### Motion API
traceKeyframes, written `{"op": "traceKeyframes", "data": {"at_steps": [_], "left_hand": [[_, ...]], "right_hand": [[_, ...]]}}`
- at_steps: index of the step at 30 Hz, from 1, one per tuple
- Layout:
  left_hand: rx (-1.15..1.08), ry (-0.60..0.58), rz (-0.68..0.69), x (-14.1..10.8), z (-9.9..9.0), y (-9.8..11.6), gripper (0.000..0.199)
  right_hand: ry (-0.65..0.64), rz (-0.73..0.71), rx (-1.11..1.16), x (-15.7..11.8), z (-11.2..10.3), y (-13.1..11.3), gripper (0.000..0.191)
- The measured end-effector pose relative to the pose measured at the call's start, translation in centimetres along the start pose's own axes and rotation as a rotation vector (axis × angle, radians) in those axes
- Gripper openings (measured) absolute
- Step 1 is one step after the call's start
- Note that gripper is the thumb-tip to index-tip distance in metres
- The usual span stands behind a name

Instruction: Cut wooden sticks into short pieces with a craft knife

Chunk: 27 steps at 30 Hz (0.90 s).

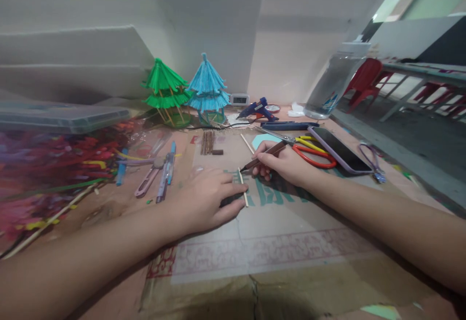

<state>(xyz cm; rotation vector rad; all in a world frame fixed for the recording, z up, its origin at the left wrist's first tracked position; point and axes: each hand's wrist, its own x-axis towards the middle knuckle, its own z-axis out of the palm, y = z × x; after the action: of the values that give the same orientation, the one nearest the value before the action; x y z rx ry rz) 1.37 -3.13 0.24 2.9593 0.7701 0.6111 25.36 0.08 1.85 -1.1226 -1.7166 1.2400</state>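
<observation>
A short pale stick (243,189) lies on the printed cardboard sheet (218,261). The fingers of my left hand (209,196) press on it from the left. My right hand (271,162) is closed on a brown marker (267,156), whose dark tip is at the stick's upper end. Beyond my hands are another pale stick (247,143), several brown sticks (207,143) side by side and the brown marker cap (217,152).
Green (165,84) and blue (207,84) tiered paper models stand by the wall. Right of them are a glue gun (259,109), scissors (315,157), a phone (340,150) and a large bottle (333,84). Colourful scraps (65,164) and a pink cutter (147,181) lie left.
</observation>
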Motion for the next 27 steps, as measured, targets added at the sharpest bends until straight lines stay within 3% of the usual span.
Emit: {"op": "traceKeyframes", "data": {"at_steps": [17, 24, 27], "left_hand": [[-0.028, 0.000, -0.013, 0.02, -0.04, -0.04, 0.033], [-0.018, -0.026, -0.030, 0.01, -0.07, -0.04, 0.034], [-0.030, -0.013, -0.024, 0.03, -0.10, -0.04, 0.033]], "right_hand": [[0.038, 0.005, 0.007, 0.10, 0.01, 0.19, 0.019], [-0.070, 0.027, 0.050, -0.11, -0.09, 0.04, 0.017], [-0.050, 0.023, 0.038, -0.16, -0.07, -0.05, 0.018]]}}
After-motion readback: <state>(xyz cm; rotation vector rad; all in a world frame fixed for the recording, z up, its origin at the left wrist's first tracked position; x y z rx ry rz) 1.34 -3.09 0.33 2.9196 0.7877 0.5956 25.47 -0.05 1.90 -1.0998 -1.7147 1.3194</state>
